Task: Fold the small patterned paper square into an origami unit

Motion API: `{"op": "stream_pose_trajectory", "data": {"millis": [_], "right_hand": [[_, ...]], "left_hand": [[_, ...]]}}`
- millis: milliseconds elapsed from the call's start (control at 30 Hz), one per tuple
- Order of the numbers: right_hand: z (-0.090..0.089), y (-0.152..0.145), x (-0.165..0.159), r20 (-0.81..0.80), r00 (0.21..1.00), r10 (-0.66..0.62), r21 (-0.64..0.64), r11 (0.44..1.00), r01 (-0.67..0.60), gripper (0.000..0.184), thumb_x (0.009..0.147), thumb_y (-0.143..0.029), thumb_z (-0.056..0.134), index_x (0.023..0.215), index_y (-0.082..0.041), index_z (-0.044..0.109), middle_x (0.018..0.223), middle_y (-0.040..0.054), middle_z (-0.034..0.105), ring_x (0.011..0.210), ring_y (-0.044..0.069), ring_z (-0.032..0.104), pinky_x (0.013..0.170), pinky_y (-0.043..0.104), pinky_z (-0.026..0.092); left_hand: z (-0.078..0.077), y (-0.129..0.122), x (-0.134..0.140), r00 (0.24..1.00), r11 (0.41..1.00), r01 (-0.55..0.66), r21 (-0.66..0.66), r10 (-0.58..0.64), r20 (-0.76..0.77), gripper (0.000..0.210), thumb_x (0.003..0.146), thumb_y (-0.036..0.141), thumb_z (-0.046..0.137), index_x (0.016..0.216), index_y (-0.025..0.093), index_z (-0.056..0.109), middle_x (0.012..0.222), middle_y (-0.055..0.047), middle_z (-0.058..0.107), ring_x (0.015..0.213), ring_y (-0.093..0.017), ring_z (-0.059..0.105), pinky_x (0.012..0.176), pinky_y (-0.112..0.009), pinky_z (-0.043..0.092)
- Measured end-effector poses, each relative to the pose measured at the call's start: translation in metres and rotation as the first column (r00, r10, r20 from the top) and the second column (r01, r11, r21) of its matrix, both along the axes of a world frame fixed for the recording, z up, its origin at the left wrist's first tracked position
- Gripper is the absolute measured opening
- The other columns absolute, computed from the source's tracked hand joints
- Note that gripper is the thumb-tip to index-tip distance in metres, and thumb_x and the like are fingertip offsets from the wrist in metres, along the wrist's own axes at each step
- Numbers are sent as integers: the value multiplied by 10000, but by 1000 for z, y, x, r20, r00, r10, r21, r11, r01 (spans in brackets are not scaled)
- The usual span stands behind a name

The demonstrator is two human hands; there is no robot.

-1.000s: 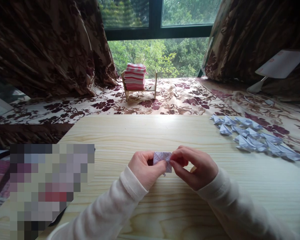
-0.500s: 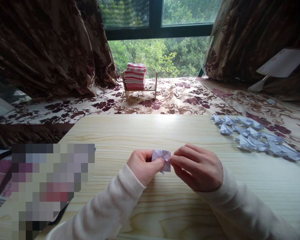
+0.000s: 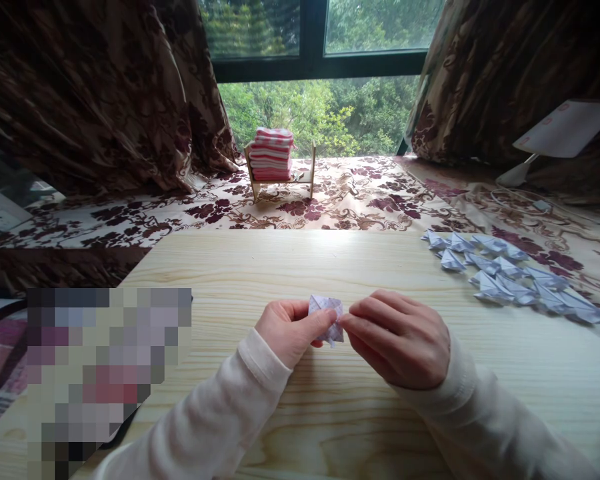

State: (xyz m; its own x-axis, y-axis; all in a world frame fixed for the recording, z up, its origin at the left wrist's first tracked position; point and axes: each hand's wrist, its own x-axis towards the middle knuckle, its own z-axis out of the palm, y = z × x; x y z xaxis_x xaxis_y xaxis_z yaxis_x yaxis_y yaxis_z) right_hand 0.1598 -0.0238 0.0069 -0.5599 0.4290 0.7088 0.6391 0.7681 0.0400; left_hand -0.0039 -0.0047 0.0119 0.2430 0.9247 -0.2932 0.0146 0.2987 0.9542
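Note:
A small folded piece of pale, patterned paper (image 3: 323, 303) is held over the table in front of me. My left hand (image 3: 291, 332) grips it from the left, the thumb lying across its front and the fingers behind. At the paper's right edge, my right hand (image 3: 403, 337) is closed in a pinch, its fingertips on that edge. A little tip of paper sticks out below the lower edge. The fingertips hide part of the folds.
Several folded white paper pieces (image 3: 510, 277) lie in rows at the table's right side. Beyond the wooden table (image 3: 260, 260), a small wooden rack (image 3: 305, 177) carries stacked pink-and-white cloths (image 3: 273, 155). A lamp (image 3: 563, 130) stands far right. A blurred-out patch (image 3: 110, 367) covers the left.
My left thumb has slid right and up across the paper, covering more of its middle. The paper has shifted slightly right. My right hand stays at its edge.

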Motion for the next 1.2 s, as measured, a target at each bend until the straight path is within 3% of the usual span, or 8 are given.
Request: {"op": "stream_pose_trajectory", "data": {"millis": [200, 300, 433, 567, 700, 800, 967, 1200], "right_hand": [[-2, -1, 0, 0, 1000, -18, -18, 1000, 18, 138, 800, -80, 522, 834, -143, 640, 680, 66, 618, 604, 151, 486, 562, 287, 433], [-7, -1, 0, -137, 990, -32, -148, 989, 12, 152, 794, -98, 521, 851, -190, 628, 721, 43, 611, 630, 138, 515, 567, 269, 441], [-11, 0, -3, -451, 870, -200, -490, 870, -54, 104, 823, -174, 521, 783, -186, 617, 724, 29, 593, 600, 110, 524, 538, 235, 435], [-16, -1, -11, -515, 801, -306, -665, 732, -148, 261, 864, -299, 488, 664, -172, 599, 613, 10, 535, 556, 110, 488, 508, 241, 395], [-23, -2, -17, -574, 743, -345, -699, 678, -226, 254, 835, -331, 531, 649, -164, 579, 602, 10, 545, 561, 116, 495, 512, 247, 395], [-25, -2, -17, -619, 715, -324, -678, 680, -279, 233, 834, -316, 540, 656, -168, 569, 606, 9, 544, 569, 118, 500, 519, 251, 401], [-22, -2, -17, -640, 739, -211, -588, 753, -294, 179, 843, -243, 519, 682, -176, 555, 630, 8, 509, 583, 119, 475, 528, 265, 384], [-15, -2, -14, -600, 781, -174, -628, 707, -325, 217, 879, -231, 456, 690, -173, 545, 659, 18, 524, 613, 122, 487, 560, 259, 414]], "left_hand": [[-4, 1, 0, 998, 998, -62, 14, 62, -3, 148, 588, 261, 675, 602, 116, 703, 506, -20, 636, 486, -106, 523, 503, -224, 428], [-4, 1, -2, 993, 990, -115, 85, 118, -33, 136, 610, 260, 660, 611, 129, 695, 524, -13, 638, 516, -117, 538, 530, -231, 425], [0, -2, -1, 982, 975, -112, 193, 138, -126, 151, 649, 251, 610, 569, 132, 655, 517, 1, 613, 513, -105, 521, 528, -218, 419], [3, -7, 2, 977, 962, -65, 264, 116, -181, 176, 661, 255, 580, 531, 138, 600, 512, 5, 580, 508, -105, 517, 509, -213, 417], [3, -8, 3, 973, 953, -41, 299, 106, -204, 177, 666, 259, 569, 533, 142, 579, 526, 0, 568, 521, -119, 526, 508, -222, 420], [2, -7, 2, 983, 965, -33, 258, 78, -165, 182, 667, 265, 582, 535, 140, 595, 536, -11, 591, 551, -135, 557, 540, -233, 446], [0, -5, 2, 996, 988, -8, 157, 21, -84, 178, 654, 287, 631, 672, 121, 695, 598, -38, 657, 591, -150, 584, 558, -241, 464], [0, -4, 1, 999, 988, -49, 149, 47, 17, 159, 639, 252, 626, 684, 116, 697, 630, -40, 688, 584, -138, 580, 575, -244, 475]]}}
